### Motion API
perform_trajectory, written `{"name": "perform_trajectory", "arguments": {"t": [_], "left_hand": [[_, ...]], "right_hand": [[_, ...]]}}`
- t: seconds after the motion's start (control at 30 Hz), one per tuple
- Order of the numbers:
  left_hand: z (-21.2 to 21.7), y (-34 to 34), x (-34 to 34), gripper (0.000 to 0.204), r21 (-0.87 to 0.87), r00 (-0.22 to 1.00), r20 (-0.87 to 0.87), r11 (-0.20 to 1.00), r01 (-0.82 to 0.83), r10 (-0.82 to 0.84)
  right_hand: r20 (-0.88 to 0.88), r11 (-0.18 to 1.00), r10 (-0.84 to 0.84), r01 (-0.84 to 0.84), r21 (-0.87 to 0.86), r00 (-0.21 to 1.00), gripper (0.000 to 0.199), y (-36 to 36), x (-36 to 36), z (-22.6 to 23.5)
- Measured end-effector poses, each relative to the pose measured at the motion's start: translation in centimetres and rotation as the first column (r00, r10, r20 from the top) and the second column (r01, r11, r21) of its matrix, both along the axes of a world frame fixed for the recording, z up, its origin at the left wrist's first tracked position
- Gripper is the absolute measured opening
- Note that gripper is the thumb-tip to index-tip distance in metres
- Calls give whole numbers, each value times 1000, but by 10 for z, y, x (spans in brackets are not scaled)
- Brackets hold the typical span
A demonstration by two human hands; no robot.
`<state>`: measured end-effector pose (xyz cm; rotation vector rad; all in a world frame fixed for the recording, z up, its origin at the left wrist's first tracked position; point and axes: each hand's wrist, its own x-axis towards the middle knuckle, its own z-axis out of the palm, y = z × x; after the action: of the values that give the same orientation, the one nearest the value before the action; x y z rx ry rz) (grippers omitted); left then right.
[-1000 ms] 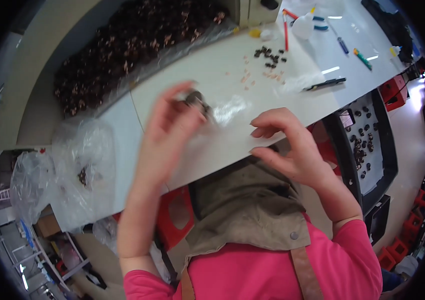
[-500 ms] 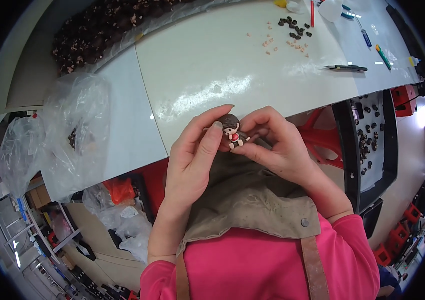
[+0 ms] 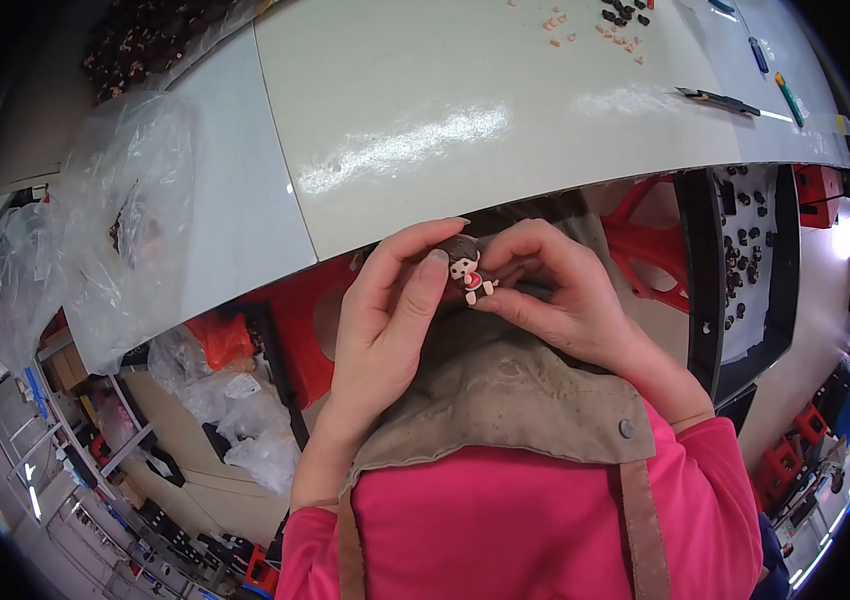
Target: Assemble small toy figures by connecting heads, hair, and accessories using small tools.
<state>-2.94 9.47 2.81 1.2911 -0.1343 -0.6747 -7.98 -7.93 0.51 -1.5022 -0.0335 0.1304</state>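
pink-sleeved left hand (image 3: 385, 310) and right hand (image 3: 555, 290) pinch tiny figurine (image 3: 466, 268).

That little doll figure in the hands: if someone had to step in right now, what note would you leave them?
Left hand: fingers pinch the head end of the small doll figure, dark hair, red top.
Right hand: fingertips grip the figure from the other side, near its legs.
Where: the figure is held in both hands over the lap and apron, just off the edge of the white table.
Done: the figure has head, body and legs on it.
Left: cannot tell which part is being pressed on. Loose small parts lie at the far table edge, more dark pieces in the black tray at the right.
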Motion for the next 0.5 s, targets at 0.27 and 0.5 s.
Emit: {"name": "perform_trajectory", "arguments": {"t": [0.27,0.5], "left_hand": [[-6,2,-5,32,98,1000,16,995,-9,8],[-7,-2,-8,35,176,999,45,984,-35,27]], "right_hand": [[240,994,-18,44,-101,971,25,-4,2,-5],[254,992,-5,37,-124,967,25,-8,1,-10]]}}
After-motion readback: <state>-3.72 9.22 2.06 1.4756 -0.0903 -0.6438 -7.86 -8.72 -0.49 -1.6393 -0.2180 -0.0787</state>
